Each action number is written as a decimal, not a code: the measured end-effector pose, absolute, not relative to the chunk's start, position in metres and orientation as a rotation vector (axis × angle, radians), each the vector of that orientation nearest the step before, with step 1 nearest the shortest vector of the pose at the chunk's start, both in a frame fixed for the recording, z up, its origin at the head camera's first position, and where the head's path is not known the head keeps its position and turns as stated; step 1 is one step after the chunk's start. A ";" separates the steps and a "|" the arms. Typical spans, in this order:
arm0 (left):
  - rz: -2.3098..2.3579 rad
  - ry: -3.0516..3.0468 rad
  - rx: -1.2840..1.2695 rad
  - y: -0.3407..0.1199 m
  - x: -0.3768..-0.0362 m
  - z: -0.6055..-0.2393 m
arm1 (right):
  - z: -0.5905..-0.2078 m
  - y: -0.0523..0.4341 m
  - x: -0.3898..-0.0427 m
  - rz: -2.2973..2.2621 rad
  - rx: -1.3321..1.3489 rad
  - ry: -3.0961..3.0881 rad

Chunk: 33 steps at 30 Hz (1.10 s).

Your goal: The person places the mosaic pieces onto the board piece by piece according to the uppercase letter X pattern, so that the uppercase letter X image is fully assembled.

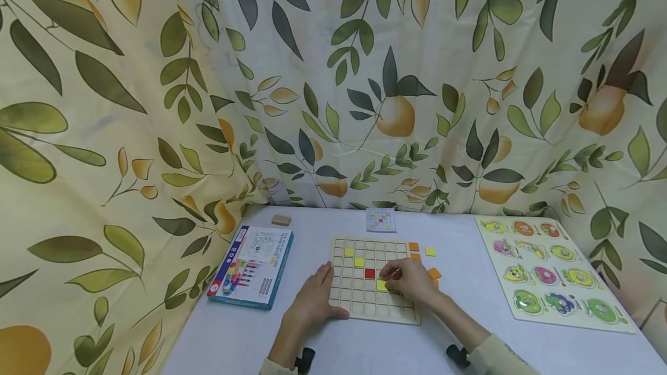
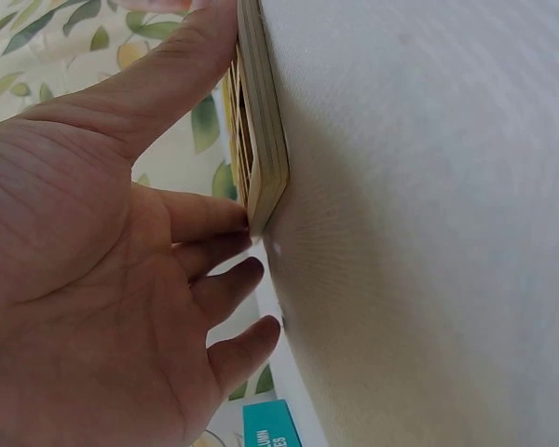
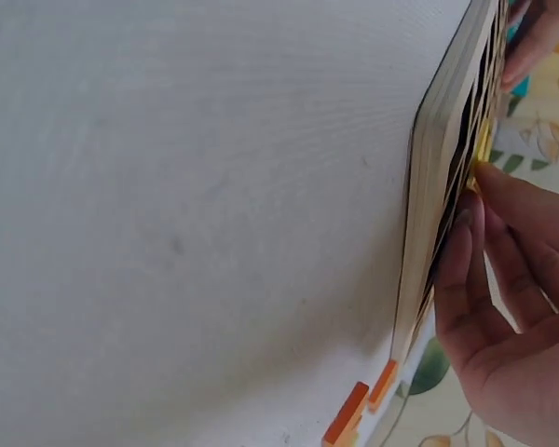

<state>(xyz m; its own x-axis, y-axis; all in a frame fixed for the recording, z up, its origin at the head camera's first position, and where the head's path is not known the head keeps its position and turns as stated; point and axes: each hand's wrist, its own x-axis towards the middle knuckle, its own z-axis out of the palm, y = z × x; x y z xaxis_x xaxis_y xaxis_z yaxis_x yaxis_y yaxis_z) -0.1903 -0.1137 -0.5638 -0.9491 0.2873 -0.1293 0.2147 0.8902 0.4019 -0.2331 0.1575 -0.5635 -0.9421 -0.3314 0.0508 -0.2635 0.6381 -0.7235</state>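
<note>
Yellow square tile (image 1: pixel 382 285) sits at the fingertips of the right hand (image 1: pixel 409 281), on the grid board (image 1: pixel 350 294), one cell right and near of the red tile (image 1: pixel 370 274). That hand has its thumb and fingers curled in and pinches the tile; whether the piece lies flush in its cell, I cannot tell (the fingers cover part of it). The left hand (image 1: pixel 312 294) grips nothing: its fingers lie extended along the board's left edge, with the thumb at the near edge.

Two more yellow tiles (image 1: pixel 359 262) run off far and left from the red one, so the four pieces make a slanting line. Just past the board's right edge lie orange tiles (image 1: pixel 414 246) and a loose yellow piece (image 1: pixel 429 252); beyond the far edge, a pattern card (image 1: pixel 381 220) rests on the counter (image 1: pixel 208 343).

To do this well, I would keep the tile's sides parallel to the raised grid lines, let one edge find its wall first, then press the middle down evenly. The left hand should brace the board without pushing, and the right fingers should lift straight up, lest they drag the neighbouring red piece askew.
</note>
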 end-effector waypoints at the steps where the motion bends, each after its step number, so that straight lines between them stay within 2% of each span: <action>1: 0.575 2.873 0.384 -0.114 -0.190 -0.564 | -0.564 0.158 -0.233 -1.206 -0.506 2.757; 17: 0.590 2.877 0.402 -0.115 -0.190 -0.562 | -0.561 0.162 -0.240 -1.165 -0.598 2.753; 33: 0.669 2.852 0.382 -0.114 -0.187 -0.560 | -0.551 0.209 -0.265 -1.084 -0.290 3.043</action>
